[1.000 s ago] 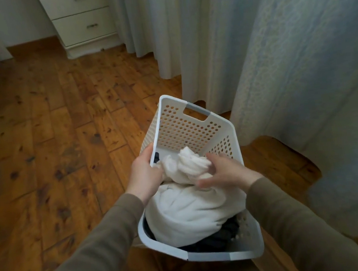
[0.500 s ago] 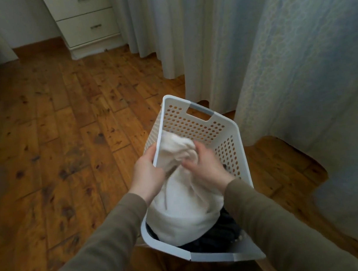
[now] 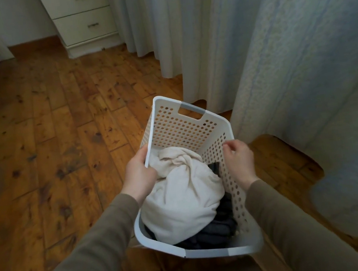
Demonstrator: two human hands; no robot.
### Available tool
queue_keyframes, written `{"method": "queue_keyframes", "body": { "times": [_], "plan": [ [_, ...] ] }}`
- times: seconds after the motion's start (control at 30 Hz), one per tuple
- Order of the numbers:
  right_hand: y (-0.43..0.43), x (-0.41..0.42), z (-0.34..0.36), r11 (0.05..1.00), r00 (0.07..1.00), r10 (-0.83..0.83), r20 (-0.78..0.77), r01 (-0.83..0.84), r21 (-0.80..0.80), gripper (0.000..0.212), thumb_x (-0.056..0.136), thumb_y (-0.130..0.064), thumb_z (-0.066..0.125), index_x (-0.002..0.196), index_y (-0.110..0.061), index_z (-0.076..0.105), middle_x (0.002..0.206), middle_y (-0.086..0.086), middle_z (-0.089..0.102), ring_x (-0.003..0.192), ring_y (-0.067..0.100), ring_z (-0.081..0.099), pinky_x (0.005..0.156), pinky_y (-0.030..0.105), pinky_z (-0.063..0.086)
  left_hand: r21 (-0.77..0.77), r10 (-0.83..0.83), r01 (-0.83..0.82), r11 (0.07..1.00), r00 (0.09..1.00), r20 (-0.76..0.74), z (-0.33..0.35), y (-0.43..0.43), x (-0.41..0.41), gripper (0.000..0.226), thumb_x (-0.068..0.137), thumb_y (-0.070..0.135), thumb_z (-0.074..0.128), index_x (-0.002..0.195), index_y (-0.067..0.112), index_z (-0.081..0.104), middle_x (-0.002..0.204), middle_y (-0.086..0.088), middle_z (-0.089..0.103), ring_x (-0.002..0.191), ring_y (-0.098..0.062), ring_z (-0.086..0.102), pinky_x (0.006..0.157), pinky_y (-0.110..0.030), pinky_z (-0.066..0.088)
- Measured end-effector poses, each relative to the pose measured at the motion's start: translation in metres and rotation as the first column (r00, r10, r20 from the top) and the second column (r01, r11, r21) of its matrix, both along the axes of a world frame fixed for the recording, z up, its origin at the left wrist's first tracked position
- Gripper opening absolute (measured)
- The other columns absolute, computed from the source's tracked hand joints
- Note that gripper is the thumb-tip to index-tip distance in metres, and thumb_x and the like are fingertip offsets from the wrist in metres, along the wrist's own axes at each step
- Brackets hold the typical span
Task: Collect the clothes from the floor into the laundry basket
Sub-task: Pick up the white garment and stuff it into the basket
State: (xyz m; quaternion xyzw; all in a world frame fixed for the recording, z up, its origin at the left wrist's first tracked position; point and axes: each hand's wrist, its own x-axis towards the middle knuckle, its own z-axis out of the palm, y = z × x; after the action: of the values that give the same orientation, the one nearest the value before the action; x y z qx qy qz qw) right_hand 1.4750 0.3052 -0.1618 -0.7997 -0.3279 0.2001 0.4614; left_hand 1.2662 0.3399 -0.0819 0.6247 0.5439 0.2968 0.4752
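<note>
Head camera looks down into a white laundry basket (image 3: 186, 132) with perforated walls and grey handle grips, standing on the wooden floor (image 3: 60, 139) in front of the person. Inside it a cream garment (image 3: 181, 194) lies bunched in a big mound, filling most of the near half, with dark clothes (image 3: 219, 227) showing beneath it at the near right corner. The left hand (image 3: 139, 178) is closed on the basket's left rim, thumb inside against the cream garment and fingers wrapped round the outside. The right hand (image 3: 240, 161) hangs just at the right rim, its fingers loosely curled with thumb and forefinger nearly pinched together; it holds nothing, and whether it touches the rim cannot be told. Both arms wear olive-brown sleeves (image 3: 93, 249). Pale curtains (image 3: 276, 54) hang right behind and to the right of the basket, reaching the floor. Farther off, at the top, a white chest of drawers (image 3: 85, 22) stands against the wall.
</note>
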Motion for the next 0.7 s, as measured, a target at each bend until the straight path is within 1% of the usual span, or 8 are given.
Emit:
{"method": "queue_keyframes", "body": {
  "times": [0.07,0.13,0.2,0.27,0.33,0.4,0.53,0.7],
  "plan": [
    [-0.012,0.015,0.000,0.995,0.995,-0.100,-0.022,0.100,-0.003,0.025,0.093,-0.024,0.047,0.113,-0.014,0.059,0.111,0.006,0.063,0.092,0.015,0.060,0.077,0.029,0.051,-0.012,-0.006,0.007,1.000,1.000,0.025,0.001,-0.001,-0.001,0.057,0.084,-0.009,0.043,0.133,0.020,0.045,0.114,0.001,0.057,0.097,-0.013,0.055,0.083,-0.025,0.045],
    [-0.027,0.022,-0.002,0.991,0.976,-0.105,-0.191,0.088,-0.098,0.036,0.091,-0.029,0.052,0.124,-0.013,0.051,0.114,0.009,0.063,0.093,0.017,0.063,0.070,0.027,0.054,-0.018,-0.010,0.011,1.000,0.999,0.052,0.000,-0.001,-0.002,0.055,0.083,-0.006,0.047,0.131,0.020,0.047,0.105,0.007,0.058,0.085,-0.002,0.055,0.071,-0.016,0.045],
    [-0.041,0.018,-0.003,0.974,0.863,-0.030,-0.504,-0.089,-0.209,0.047,0.086,-0.035,0.060,0.126,-0.013,0.047,0.098,0.004,0.064,0.080,0.017,0.067,0.049,0.021,0.054,-0.026,-0.003,0.005,1.000,0.998,0.069,0.000,-0.001,-0.003,0.054,0.082,-0.005,0.050,0.129,0.020,0.049,0.093,0.016,0.057,0.079,0.007,0.051,0.060,-0.007,0.042],
    [-0.050,0.010,-0.005,0.943,0.763,0.044,-0.644,-0.245,-0.225,0.035,0.083,-0.031,0.066,0.111,-0.016,0.050,0.086,0.001,0.063,0.065,0.014,0.068,0.037,0.018,0.049,-0.028,0.015,-0.013,1.000,0.997,0.075,-0.001,0.000,-0.004,0.055,0.080,-0.007,0.050,0.128,0.020,0.050,0.088,0.021,0.056,0.077,0.008,0.051,0.052,-0.002,0.042],
    [-0.049,0.004,-0.008,0.934,0.763,0.057,-0.644,-0.268,-0.235,0.030,0.086,-0.015,0.062,0.112,-0.019,0.049,0.090,0.001,0.062,0.070,0.014,0.062,0.040,0.021,0.048,-0.038,0.032,-0.029,0.999,0.997,0.071,0.000,0.002,-0.008,0.058,0.079,-0.012,0.046,0.128,0.020,0.050,0.094,0.013,0.059,0.077,0.008,0.052,0.048,0.000,0.042],
    [-0.043,0.002,-0.007,0.939,0.789,0.038,-0.614,-0.238,-0.247,0.043,0.087,-0.001,0.055,0.126,-0.016,0.047,0.086,-0.002,0.056,0.073,0.014,0.056,0.047,0.024,0.045,-0.058,0.051,-0.047,0.997,0.997,0.063,-0.001,0.005,-0.014,0.062,0.078,-0.016,0.044,0.129,0.020,0.050,0.103,0.005,0.059,0.079,0.004,0.053,0.050,-0.002,0.043],
    [-0.034,0.004,0.010,0.931,0.812,0.051,-0.581,-0.249,-0.266,0.046,0.088,-0.002,0.052,0.132,-0.013,0.045,0.087,0.000,0.055,0.076,0.017,0.055,0.055,0.030,0.046,-0.109,0.085,-0.079,0.991,0.995,0.044,-0.005,0.011,-0.026,0.062,0.081,-0.013,0.045,0.132,0.023,0.047,0.107,0.000,0.057,0.082,-0.009,0.057,0.058,-0.018,0.044],
    [-0.007,0.020,0.044,0.933,0.870,0.101,-0.483,-0.251,-0.257,0.047,0.087,0.004,0.048,0.133,-0.007,0.045,0.127,0.019,0.054,0.107,0.032,0.052,0.086,0.045,0.045,-0.163,0.094,-0.079,0.983,0.992,0.087,-0.005,0.030,-0.021,0.058,0.084,-0.010,0.045,0.128,0.029,0.049,0.094,0.006,0.058,0.076,-0.005,0.055,0.044,-0.013,0.044]
  ]
}}
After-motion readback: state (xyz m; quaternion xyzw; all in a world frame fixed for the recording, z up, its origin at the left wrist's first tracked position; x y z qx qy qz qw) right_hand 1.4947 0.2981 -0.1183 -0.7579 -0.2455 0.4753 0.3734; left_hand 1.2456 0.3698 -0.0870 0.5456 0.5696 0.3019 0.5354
